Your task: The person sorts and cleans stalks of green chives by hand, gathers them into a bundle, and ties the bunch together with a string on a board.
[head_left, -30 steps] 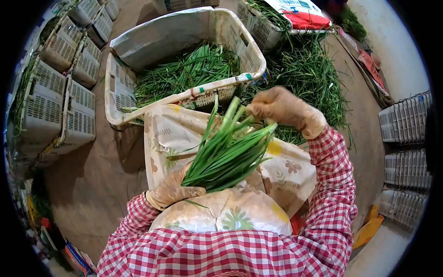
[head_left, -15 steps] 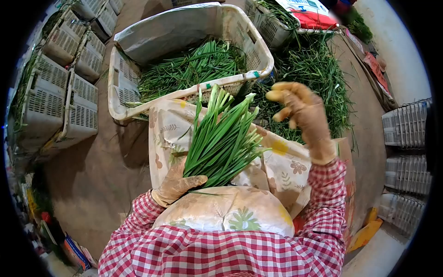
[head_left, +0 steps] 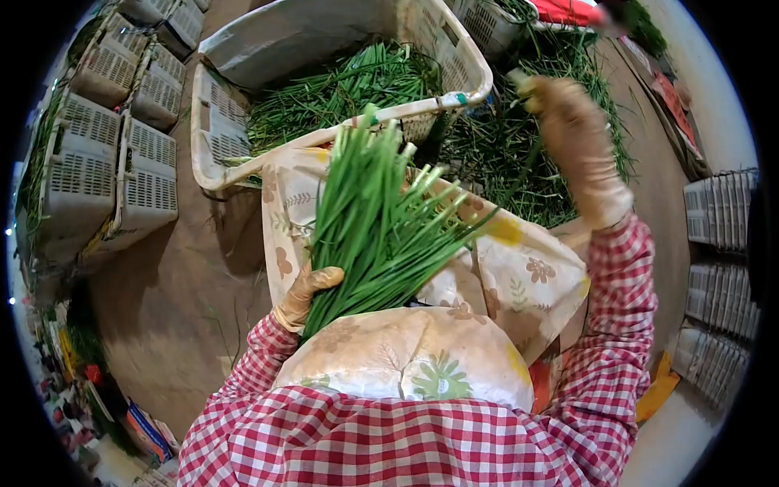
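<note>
My gloved left hand [head_left: 308, 294] is wrapped round the lower end of a bunch of long green stalks [head_left: 373, 227]. The pale ends of the bunch fan out upward and to the right, above the flowered apron [head_left: 442, 357]. Out to the upper right, my gloved right hand [head_left: 568, 122] is raised over the heap of loose greens [head_left: 560, 191]. Its fingers look pressed together and are blurred; something small and pale green shows at their tips, too smeared to make out.
A large white plastic basket [head_left: 341, 128] holding more green stalks stands ahead, just beyond the apron. White crates [head_left: 77, 170] line the left side, and more crates [head_left: 718, 213] are at the right. A red bag [head_left: 568, 11] lies at the top right.
My right hand has moved away from the bunch, opened, then risen farther to the upper right with its fingers closing. The bunch in my left hand has tilted more upright and its stalks have spread.
</note>
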Motion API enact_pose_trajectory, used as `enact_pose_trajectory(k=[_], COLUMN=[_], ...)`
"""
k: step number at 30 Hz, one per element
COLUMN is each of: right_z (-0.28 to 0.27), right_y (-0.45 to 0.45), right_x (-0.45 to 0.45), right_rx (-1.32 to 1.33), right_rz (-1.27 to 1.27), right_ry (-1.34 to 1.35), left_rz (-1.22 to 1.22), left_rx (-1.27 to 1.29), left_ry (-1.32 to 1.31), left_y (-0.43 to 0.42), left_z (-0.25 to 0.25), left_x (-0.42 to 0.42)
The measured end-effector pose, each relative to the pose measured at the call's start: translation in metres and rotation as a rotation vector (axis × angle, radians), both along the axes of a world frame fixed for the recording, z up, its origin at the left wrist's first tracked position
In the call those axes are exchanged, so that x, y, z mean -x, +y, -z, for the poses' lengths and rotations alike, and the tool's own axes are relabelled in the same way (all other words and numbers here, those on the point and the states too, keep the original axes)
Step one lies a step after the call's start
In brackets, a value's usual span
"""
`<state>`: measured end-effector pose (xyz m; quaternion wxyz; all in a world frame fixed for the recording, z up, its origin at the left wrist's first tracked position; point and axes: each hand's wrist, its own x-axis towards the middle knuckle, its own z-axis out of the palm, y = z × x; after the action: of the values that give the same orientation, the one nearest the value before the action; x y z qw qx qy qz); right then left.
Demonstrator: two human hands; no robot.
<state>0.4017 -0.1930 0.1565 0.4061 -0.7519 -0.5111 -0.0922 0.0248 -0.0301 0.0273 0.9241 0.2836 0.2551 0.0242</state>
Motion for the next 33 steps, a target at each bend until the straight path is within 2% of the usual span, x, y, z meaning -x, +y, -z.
enact_pose_trajectory(k=[1,2,3,4,5,6,8,9,10,11,13,16,18,19,20,22,24,26,28,29,30,32,33], right_z=[-0.012,-0.016,-0.019,-0.019,-0.018,-0.018,0.001,0.003,-0.002,0.000,0.023,0.027,0.038,0.030,0.015,0.040,0.055,0.069,0.076,0.076,0.079,0.080,0.073], right_y=[-0.011,-0.023,-0.041,-0.044,-0.048,-0.053,-0.062,-0.062,-0.054,-0.051,-0.050,-0.051,-0.048,-0.039,-0.035,-0.025,-0.020,-0.018,-0.016,-0.016,-0.016,-0.012,-0.014], right_x=[-0.020,-0.033,-0.060,-0.060,-0.057,-0.053,-0.039,-0.021,0.002,0.020,0.039,0.046,0.052,0.061,0.071,0.069,0.059,0.042,0.039,0.034,0.034,0.036,0.035], right_rx=[0.093,0.032,0.186,0.186,0.469,0.750,0.727,0.564,0.369,0.209,0.039,0.167,0.312,0.573,0.659,0.843,0.561,0.623,0.378,0.398,0.400,0.361,0.363], right_rz=[0.116,0.229,0.328,0.328,0.608,0.883,0.760,0.609,0.482,0.355,0.088,0.180,0.055,0.063,-0.085,-0.124,0.012,0.023,-0.397,-0.572,-0.571,-0.696,-0.679], right_ry=[-0.289,-0.277,-0.476,-0.476,-0.354,-0.216,-0.035,0.094,0.471,0.664,0.901,1.043,0.909,0.709,0.678,0.783,0.985,0.880,1.531,1.608,1.606,1.821,1.815], left_rz=[-0.042,-0.054,-0.054,-0.030,-0.006,-0.005,-0.022,-0.050,-0.058,-0.052,-0.115,-0.135,-0.134,-0.128,-0.127,-0.123,-0.123,-0.117,-0.108,-0.108,-0.108,-0.109,-0.110], left_rx=[0.081,0.143,0.143,0.256,0.370,0.370,0.424,0.290,0.285,0.222,0.224,0.220,0.223,0.227,0.229,0.234,0.244,0.240,0.243,0.243,0.244,0.245,0.245], left_ry=[0.031,0.086,0.087,0.008,-0.071,-0.072,-0.264,-0.195,-0.191,-0.253,-0.311,-0.329,-0.324,-0.320,-0.315,-0.310,-0.304,-0.304,-0.300,-0.300,-0.299,-0.298,-0.292], left_y=[-0.004,-0.001,0.001,0.003,0.004,0.004,0.004,0.007,0.008,0.009,0.010,0.009,0.008,0.007,0.007,0.005,0.004,0.004,0.005,0.005,0.006,0.006,0.007], left_z=[-0.010,0.000,0.002,0.003,0.004,0.006,0.012,0.025,0.030,0.032,0.043,0.046,0.045,0.043,0.044,0.041,0.041,0.042,0.041,0.040,0.040,0.039,0.039], left_x=[-0.002,0.005,0.007,0.008,0.009,0.009,0.011,0.020,0.020,0.019,0.026,0.027,0.025,0.024,0.023,0.022,0.021,0.020,0.019,0.018,0.018,0.018,0.018])
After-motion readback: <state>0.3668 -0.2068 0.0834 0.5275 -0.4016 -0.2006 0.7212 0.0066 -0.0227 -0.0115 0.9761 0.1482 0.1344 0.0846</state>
